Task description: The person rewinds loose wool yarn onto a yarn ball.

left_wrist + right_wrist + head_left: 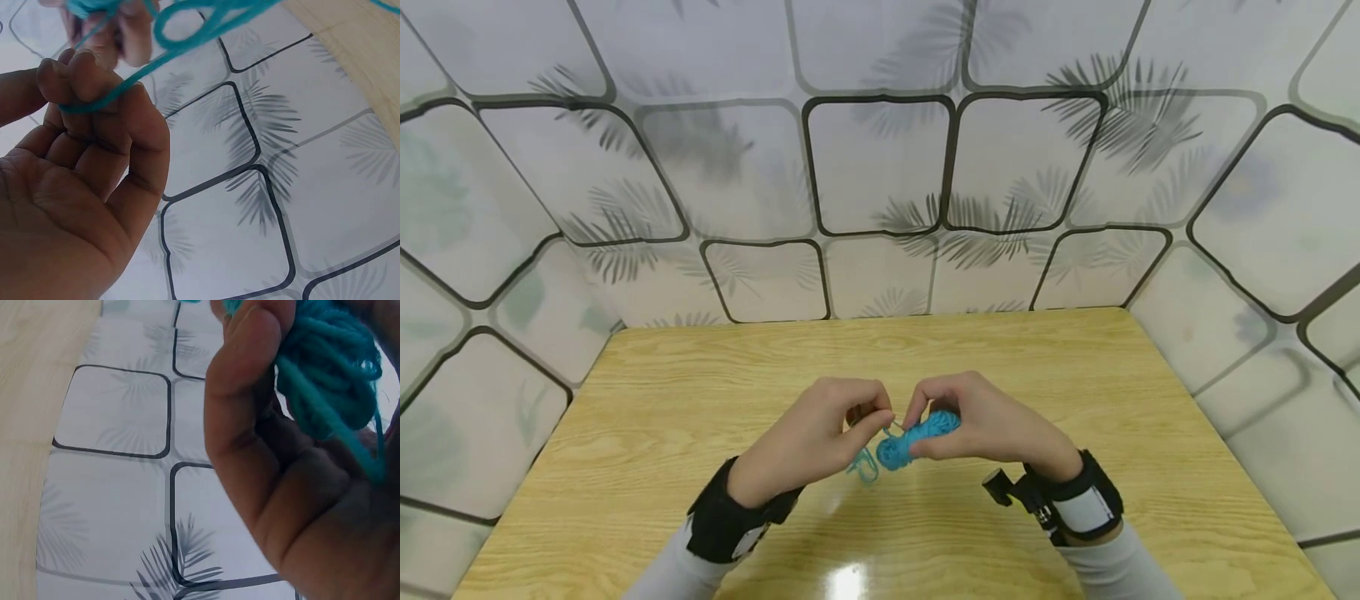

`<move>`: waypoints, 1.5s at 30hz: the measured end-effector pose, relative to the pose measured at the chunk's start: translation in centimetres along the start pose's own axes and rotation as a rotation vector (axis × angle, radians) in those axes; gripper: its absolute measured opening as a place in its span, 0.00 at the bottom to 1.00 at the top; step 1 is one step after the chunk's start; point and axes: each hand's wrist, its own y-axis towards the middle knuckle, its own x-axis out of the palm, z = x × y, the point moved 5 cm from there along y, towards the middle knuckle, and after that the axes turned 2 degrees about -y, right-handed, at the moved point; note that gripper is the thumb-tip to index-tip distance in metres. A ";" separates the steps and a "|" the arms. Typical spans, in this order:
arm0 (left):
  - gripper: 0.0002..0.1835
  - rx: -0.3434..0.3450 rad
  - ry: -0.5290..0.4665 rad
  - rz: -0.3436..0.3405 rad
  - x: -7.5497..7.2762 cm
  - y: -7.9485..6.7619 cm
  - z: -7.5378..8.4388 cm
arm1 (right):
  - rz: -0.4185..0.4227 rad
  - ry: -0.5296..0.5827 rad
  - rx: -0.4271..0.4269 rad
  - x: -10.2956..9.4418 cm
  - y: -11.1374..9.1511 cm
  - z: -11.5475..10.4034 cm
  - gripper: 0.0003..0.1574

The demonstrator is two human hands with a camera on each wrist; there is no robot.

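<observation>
A small skein of bright blue yarn is gripped by my right hand, thumb in front and fingers behind. In the right wrist view, loops of the yarn bulge between the curled fingers and the palm. My left hand is just left of the skein and pinches a strand of the same yarn between thumb and fingers. That strand crosses the fingertips in the left wrist view. A loose loop of yarn hangs below the left fingertips.
Both hands work above a light wood-grain table. Patterned wall covering with dark outlines and leaf prints rises behind the table and along both sides. Each wrist wears a black strap.
</observation>
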 end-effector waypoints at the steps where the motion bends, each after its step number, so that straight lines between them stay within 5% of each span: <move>1: 0.07 0.002 0.001 0.002 0.0 -0.1 0.1 | 0.021 -0.029 0.023 -0.1 0.0 0.1 0.08; 13: 0.06 0.015 -0.059 0.001 -0.1 -0.5 1.0 | 0.211 -0.208 0.141 -0.8 0.6 1.8 0.07; 23: 0.06 0.086 -0.026 -0.086 1.0 -1.0 2.3 | 0.439 -0.201 0.192 -1.9 0.8 2.8 0.10; 35: 0.09 0.169 0.032 -0.235 3.9 -1.4 2.7 | 0.623 0.049 0.100 -3.1 0.8 2.2 0.16; 45: 0.12 0.142 0.020 -0.323 5.9 -1.4 1.0 | 0.498 0.492 -0.116 -3.3 0.4 -0.1 0.10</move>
